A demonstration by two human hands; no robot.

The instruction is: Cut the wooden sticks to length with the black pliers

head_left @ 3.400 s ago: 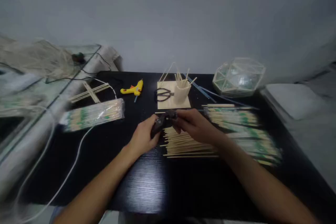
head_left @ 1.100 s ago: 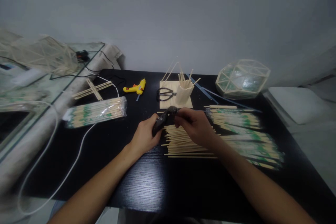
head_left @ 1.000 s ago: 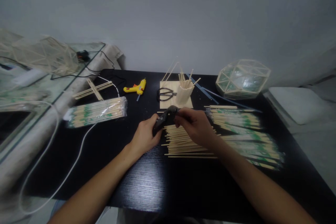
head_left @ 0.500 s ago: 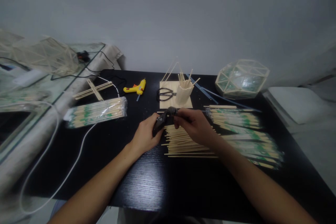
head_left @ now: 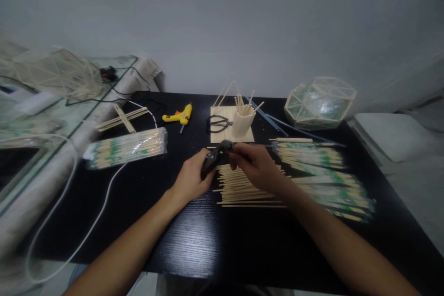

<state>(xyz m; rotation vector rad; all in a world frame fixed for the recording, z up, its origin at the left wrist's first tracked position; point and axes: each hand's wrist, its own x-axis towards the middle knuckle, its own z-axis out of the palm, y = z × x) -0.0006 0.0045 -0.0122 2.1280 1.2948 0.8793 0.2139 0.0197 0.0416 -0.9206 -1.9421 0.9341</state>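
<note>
My left hand (head_left: 192, 173) is closed around a dark, shiny, crumpled black thing (head_left: 212, 161) whose kind I cannot make out. On its right end, the fingertips of my right hand (head_left: 255, 164) pinch the same thing. Loose bamboo sticks (head_left: 239, 189) lie side by side on the table just under both hands. Beyond the hands, a wooden board (head_left: 225, 137) carries a cup made of sticks (head_left: 242, 126) with several sticks standing in it. Black-handled scissors (head_left: 218, 123) rest on that board, left of the cup.
A yellow glue gun (head_left: 178, 114) and a wrapped stick pack (head_left: 128, 147) are to the left, near a white cable (head_left: 104, 212). Opened packs of sticks (head_left: 329, 189) lie right. At the back right stands a faceted stick-framed form (head_left: 321, 103); blue strips (head_left: 275, 125) lie beside it.
Both hands keep their hold on the black thing, almost in the same place. The whole view has shifted very slightly; nothing else has visibly moved.
</note>
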